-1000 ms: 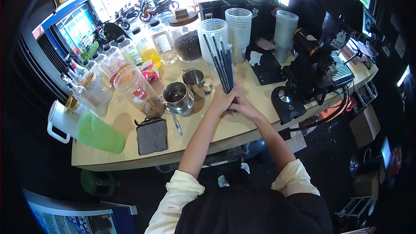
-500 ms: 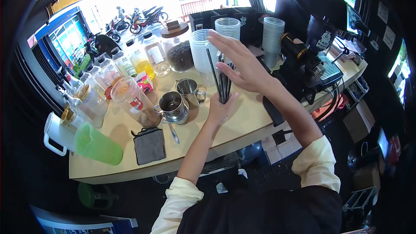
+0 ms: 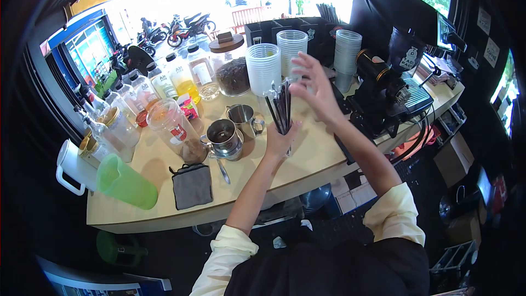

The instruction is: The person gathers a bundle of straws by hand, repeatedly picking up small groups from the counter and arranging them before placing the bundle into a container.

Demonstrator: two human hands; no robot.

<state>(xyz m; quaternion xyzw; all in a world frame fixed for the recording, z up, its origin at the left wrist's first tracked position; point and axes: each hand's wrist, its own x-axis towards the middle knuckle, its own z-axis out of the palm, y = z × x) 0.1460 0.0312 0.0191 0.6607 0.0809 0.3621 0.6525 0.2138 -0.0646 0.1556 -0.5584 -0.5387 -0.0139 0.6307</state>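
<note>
My left hand [image 3: 280, 140] is wrapped round the lower end of a bundle of black straws [image 3: 282, 108], which stands nearly upright over the table. Clear plastic shows around the top of the bundle. Just right of the straws, my right hand [image 3: 316, 89] is raised with its fingers apart and nothing in it. Behind my hands are stacks of clear plastic cups [image 3: 263, 70]. A metal cup [image 3: 241, 118] and a metal drip filter [image 3: 222, 134] sit left of my left hand.
On the wooden table [image 3: 257, 178] are a green pitcher [image 3: 129, 182], a grey cloth [image 3: 192, 186], a spoon [image 3: 223, 171], a clear cup [image 3: 172, 126], several bottles and a jar of dark beans [image 3: 233, 74]. A coffee grinder [image 3: 404, 52] and coffee machine stand right.
My right hand has moved slightly down and right of the straw tops. The bundle, still in my left hand, has shifted a little and looks more gathered at the top.
</note>
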